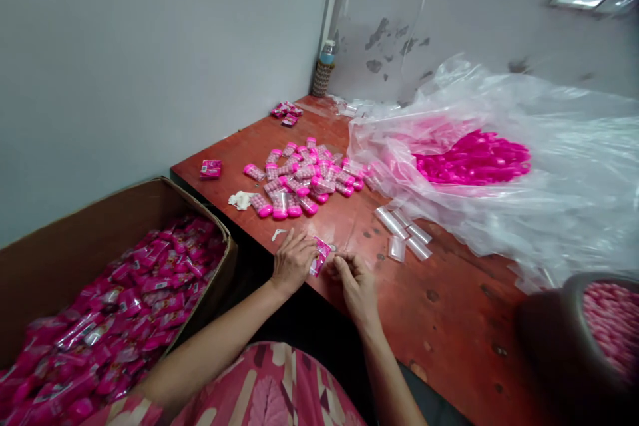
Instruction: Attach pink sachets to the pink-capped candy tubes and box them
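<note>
My left hand (292, 259) rests at the near edge of the red-brown table (449, 306) with its fingers closed on a small pink packet (319, 256). Just right of it, my right hand (352, 276) pinches the same packet's other end, fingers curled. Beyond my hands lies a heap of small clear tubes with pink caps (304, 176), filled with pink pieces. A few empty clear tubes (404, 233) lie to the right of my hands.
A cardboard box (64, 239) full of pink packets stands at the left. A large clear plastic bag (524, 166) holding pink caps covers the table's right. A dark bowl (574, 339) of pink candies sits at near right. A bottle (324, 70) stands in the corner.
</note>
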`<state>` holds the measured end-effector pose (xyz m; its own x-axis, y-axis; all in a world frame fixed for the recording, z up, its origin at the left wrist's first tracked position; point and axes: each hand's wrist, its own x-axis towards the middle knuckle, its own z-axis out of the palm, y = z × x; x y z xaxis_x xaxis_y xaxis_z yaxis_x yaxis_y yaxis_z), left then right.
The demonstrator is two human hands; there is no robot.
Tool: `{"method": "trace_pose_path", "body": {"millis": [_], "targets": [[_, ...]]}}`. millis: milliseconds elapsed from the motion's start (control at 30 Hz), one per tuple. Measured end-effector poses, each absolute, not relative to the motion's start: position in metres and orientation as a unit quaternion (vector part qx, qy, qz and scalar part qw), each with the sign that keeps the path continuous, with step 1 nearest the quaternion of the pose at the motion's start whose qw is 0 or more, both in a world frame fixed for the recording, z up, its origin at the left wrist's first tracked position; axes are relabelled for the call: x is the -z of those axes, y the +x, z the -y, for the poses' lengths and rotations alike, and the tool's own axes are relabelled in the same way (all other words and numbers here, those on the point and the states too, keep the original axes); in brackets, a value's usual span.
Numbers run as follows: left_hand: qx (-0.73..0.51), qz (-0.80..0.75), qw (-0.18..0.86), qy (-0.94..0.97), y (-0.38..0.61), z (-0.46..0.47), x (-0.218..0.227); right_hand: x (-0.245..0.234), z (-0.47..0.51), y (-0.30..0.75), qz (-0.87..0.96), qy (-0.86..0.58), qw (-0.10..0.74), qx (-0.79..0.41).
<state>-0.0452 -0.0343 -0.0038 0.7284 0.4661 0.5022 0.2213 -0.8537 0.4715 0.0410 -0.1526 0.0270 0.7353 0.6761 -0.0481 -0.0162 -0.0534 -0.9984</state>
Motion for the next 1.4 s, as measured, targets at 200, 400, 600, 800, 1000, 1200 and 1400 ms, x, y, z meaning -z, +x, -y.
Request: {"method": "trace_pose_path", "body": {"millis": [200,400,600,800,1000,1200,1400], "targets": [[-0.324,-0.166,0.194,0.911,-0.047,0.034,0.003,-0.024,0.16,0.039,0.258,-0.701,0.624,-0.232],[-0.32,-0.259,0.135,0.901,-0.077,0.015,-0.008,-0.027,0.168,0.042,0.259,-0.721,0.6,-0.231],[-0.32,-0.389,0.058,0.862,-0.092,-0.042,-0.013,-0.028,0.158,0.039,0.25,-0.704,0.606,-0.274],[-0.273,-0.492,0.029,0.826,-0.101,-0.083,-0.016,-0.03,0.152,0.038,0.259,-0.694,0.602,-0.299],[-0.218,-0.498,0.038,0.838,-0.104,-0.109,-0.006,-0.03,0.148,0.038,0.253,-0.7,0.594,-0.307],[-0.32,-0.416,0.058,0.849,-0.101,-0.081,-0.024,-0.036,0.15,0.037,0.247,-0.686,0.616,-0.297],[-0.236,-0.119,0.175,0.948,-0.072,0.002,-0.026,-0.037,0.157,0.043,0.222,-0.689,0.626,-0.291]]}}
